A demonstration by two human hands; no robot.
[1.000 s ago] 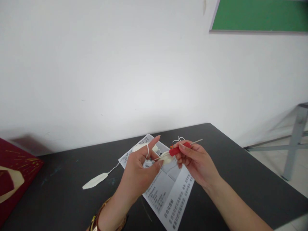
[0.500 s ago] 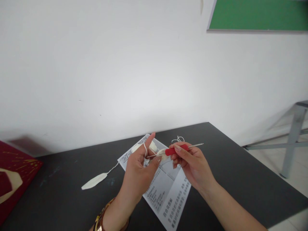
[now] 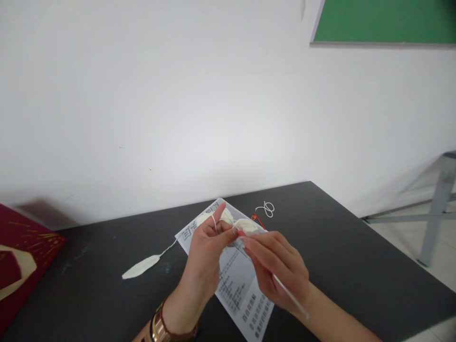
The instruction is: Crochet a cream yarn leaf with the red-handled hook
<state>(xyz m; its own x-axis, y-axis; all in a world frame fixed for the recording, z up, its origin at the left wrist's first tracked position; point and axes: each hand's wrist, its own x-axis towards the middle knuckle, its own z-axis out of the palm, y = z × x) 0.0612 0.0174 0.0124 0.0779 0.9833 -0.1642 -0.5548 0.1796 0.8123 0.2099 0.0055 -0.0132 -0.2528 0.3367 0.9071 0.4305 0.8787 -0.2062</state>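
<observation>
Gripping crochet hook [image 3: 285, 289] in right hand [image 3: 276, 266], left hand [image 3: 206, 251] pinching cream piece [image 3: 245, 226] (yarn-wrapped finger)

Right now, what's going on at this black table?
A person is crocheting with cream yarn. The left hand pinches a small cream crocheted piece, with yarn looped over its raised forefinger. The right hand holds a crochet hook, its tip at the piece and its metal shaft pointing back toward the person. Both hands work above a printed instruction sheet on the black table. A finished cream petal lies to the left, trailing yarn.
</observation>
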